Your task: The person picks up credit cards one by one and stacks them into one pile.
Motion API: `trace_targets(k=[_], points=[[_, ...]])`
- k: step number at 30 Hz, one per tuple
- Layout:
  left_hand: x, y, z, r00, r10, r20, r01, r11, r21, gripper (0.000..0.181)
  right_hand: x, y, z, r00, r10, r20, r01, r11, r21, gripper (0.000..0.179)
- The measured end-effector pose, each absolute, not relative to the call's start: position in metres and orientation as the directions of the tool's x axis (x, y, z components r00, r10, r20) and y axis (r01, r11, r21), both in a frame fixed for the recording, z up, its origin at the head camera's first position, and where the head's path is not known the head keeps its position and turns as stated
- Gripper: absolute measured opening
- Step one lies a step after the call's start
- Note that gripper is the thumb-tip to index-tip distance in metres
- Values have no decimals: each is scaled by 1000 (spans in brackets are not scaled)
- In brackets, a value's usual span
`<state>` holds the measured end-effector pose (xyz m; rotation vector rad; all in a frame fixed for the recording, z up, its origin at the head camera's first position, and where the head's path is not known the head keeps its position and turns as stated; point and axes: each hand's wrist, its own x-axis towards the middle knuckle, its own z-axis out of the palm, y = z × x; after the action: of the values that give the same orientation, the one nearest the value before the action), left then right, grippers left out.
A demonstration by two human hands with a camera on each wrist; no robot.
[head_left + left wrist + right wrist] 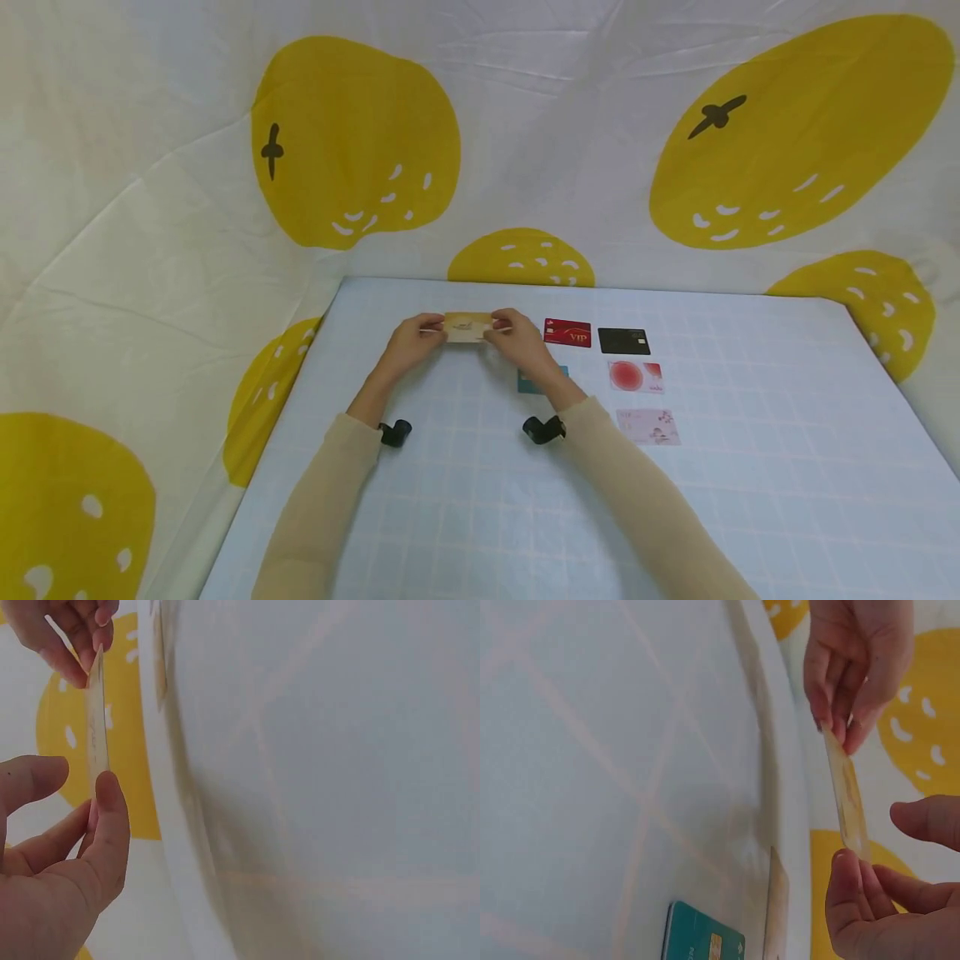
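Observation:
A gold and cream card [468, 327] is held up above the far part of the table, between both hands. My left hand [412, 343] pinches its left end, and my right hand [522, 343] pinches its right end. Both wrist views show the card nearly edge-on, with fingertips at each end. A teal card [530, 382] lies under my right forearm, which partly covers it. To the right of my right hand lies a red VIP card [567, 332].
Further right lie a black card [624, 341], a white card with a red circle [636, 377] and a pale pink card [648, 427]. A tan flat thing [777, 907] shows beyond the teal card in the right wrist view. A yellow-patterned cloth [525, 150] hangs behind the table.

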<state>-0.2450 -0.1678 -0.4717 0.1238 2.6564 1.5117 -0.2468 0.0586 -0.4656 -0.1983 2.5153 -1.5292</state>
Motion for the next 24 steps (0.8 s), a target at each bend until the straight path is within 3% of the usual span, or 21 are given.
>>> trace_targets(k=[24], points=[[-210,-118,-473,-970,234,-60,44,415,909,39,-198,128,-458,-974,-182,-136,30,488,-872,47]])
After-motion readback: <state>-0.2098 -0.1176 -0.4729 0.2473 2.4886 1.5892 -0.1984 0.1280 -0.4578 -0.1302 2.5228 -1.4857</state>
